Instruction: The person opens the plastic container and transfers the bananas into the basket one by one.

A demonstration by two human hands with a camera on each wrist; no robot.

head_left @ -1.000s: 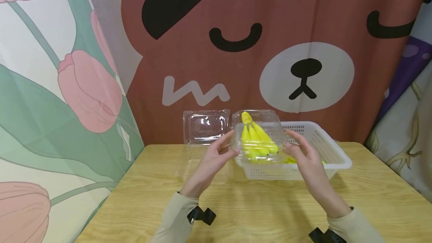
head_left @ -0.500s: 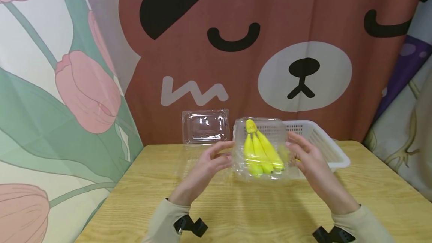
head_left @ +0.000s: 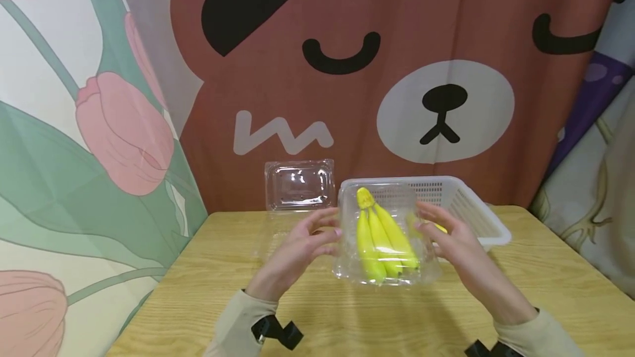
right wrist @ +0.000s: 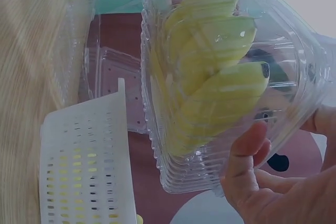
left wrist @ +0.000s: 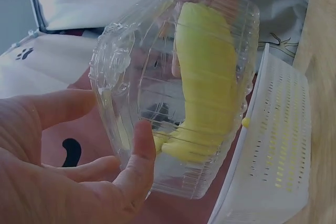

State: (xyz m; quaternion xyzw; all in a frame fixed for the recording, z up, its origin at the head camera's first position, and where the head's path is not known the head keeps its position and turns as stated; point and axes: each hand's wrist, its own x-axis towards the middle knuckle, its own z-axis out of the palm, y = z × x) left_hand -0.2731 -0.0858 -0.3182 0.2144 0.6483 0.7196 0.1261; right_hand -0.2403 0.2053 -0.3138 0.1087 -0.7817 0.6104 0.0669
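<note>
At left, an open box (head_left: 300,185) is stood on the table (head_left: 198,302). By the left hand (head_left: 297,245), thumb and fingers clamped, one side of a banana box (head_left: 348,241) is gripped. Bananas (head_left: 383,238) are contained within; the box is held above the table, in front of a white basket (head_left: 473,211). Its other side is gripped likewise by the right hand (head_left: 457,242)
</note>
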